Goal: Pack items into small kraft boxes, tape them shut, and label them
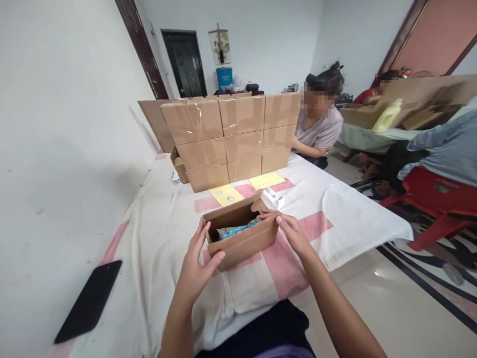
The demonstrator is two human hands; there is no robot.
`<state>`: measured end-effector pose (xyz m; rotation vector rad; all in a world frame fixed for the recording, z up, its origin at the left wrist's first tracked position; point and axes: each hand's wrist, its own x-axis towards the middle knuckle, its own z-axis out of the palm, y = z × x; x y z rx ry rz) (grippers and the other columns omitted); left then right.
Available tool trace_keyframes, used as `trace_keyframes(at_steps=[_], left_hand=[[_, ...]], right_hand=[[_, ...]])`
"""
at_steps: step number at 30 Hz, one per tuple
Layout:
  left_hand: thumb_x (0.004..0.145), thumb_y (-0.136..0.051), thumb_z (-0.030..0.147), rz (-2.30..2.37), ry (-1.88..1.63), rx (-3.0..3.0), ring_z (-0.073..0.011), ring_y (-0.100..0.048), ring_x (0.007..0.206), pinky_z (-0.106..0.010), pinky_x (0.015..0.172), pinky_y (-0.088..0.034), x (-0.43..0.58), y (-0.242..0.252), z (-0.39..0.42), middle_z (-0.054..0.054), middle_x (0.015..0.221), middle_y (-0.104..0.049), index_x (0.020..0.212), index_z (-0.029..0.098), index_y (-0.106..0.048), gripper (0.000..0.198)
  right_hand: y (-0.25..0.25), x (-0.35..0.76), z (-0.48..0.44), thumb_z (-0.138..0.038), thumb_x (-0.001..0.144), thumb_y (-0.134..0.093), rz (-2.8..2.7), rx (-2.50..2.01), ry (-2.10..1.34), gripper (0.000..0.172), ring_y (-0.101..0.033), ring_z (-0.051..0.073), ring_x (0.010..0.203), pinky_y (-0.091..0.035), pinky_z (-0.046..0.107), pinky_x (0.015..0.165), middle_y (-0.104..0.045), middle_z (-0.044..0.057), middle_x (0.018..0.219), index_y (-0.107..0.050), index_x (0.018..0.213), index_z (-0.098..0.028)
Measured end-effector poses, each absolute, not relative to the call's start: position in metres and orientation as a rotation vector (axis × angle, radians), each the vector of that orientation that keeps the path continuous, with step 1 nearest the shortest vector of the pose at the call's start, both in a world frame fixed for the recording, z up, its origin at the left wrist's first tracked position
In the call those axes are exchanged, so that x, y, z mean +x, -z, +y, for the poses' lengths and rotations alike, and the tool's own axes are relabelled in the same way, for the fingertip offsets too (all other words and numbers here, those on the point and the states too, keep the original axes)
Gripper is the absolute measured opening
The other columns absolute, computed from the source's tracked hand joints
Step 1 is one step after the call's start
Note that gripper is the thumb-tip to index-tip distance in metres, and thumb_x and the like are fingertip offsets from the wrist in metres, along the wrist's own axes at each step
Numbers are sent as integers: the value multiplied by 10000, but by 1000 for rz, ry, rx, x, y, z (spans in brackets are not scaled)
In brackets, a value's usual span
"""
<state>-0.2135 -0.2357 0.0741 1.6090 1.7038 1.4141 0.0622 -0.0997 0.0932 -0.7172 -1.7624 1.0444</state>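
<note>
An open cardboard box (246,246) sits on the cloth-covered table in front of me. Inside it lies a blue patterned packet (236,230) with a yellowish edge. My left hand (199,261) holds the box's left end, thumb on the near side and fingers at the end wall. At the right end, my right hand (288,228) grips the rim, its fingers reaching over the edge by a raised end flap (258,205). Just behind that corner is a small white box (273,198). Two yellow printed sheets (226,195) (266,180) lie beyond the box.
Stacked, taped cardboard boxes (242,134) form a wall across the table's far side. A black phone (89,301) lies at the left by the white wall. One person (320,119) is behind the stack; others sit at right near a red chair (441,194) and a yellow bottle (387,117).
</note>
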Motion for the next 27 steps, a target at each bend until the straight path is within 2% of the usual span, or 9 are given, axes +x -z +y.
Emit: trace_keyframes(at_steps=[3,7,10,13,17,19,22,25,27], left_hand=[[907,-654,451,1703,-1392,1652,-279,-218,1565,-500,1249,-309,-215,-72,-235,6,1702,-212,1546,424,-348,710],[922,-630,439,1711,-1412,1666,-278,-208,1568,-514,1254,-295,-214,-69,-235,-8,1706,-199,1542,403,-354,680],[907,-645,435,1705,-1457,1622,-285,-226,1563,-520,1258,-283,-212,-68,-233,-18,1700,-219,1486,384,-426,621],[880,-673,437,1692,-1462,1604,-296,-246,1554,-525,1251,-291,-209,-69,-230,-34,1659,-320,1390,348,-536,536],[877,-670,472,1681,-1483,1497,-303,-205,1564,-527,1269,-230,-207,-67,-227,-56,1573,-457,1340,302,-606,497],[960,-536,490,1665,-1551,1412,-274,-293,1536,-511,1271,-227,-206,-63,-224,-67,1549,-490,1447,302,-501,524],[1022,-390,481,1667,-1610,1322,-241,-338,1518,-483,1253,-273,-204,-59,-219,-57,1603,-422,1554,350,-310,554],[996,-460,489,1721,-1607,1246,-266,-261,1549,-469,1236,-301,-204,-57,-215,-11,1695,-224,1565,417,-274,603],[984,-471,501,1768,-1578,1228,-282,-300,1529,-473,1208,-335,-206,-55,-215,-13,1677,-264,1569,432,-269,622]], right_hand=[[-86,49,-102,-527,991,-542,-1764,-744,-1043,378,-610,305,1268,-446,483,1103,-758,90,1139,-765,961,-224],[-96,48,-102,-566,978,-540,-1762,-809,-1000,417,-682,299,1115,-505,476,1018,-764,91,1072,-749,886,-217],[-112,51,-98,-563,991,-518,-1926,-710,-937,427,-659,304,1189,-472,503,1069,-742,104,1205,-781,1037,-230],[-131,48,-88,-578,1019,-436,-2186,-540,-834,497,-496,321,1407,-333,553,1186,-580,98,1481,-737,1254,-260],[-139,39,-75,-552,1033,-417,-2315,-519,-784,501,-405,322,1475,-213,572,1232,-499,102,1555,-672,1360,-271],[-132,35,-75,-495,1032,-448,-2234,-561,-798,446,-397,318,1479,-241,564,1221,-480,102,1569,-687,1332,-267],[-115,29,-79,-302,960,-540,-1972,-695,-842,366,-506,308,1383,-433,511,1089,-424,110,1605,-692,1289,-258],[-100,27,-84,-136,800,-561,-1786,-830,-829,564,-628,255,1167,-534,427,908,-445,127,1575,-632,1348,-253],[-95,27,-84,-114,762,-560,-1774,-834,-752,657,-624,235,1099,-527,421,914,-594,108,1414,-588,1403,-255]])
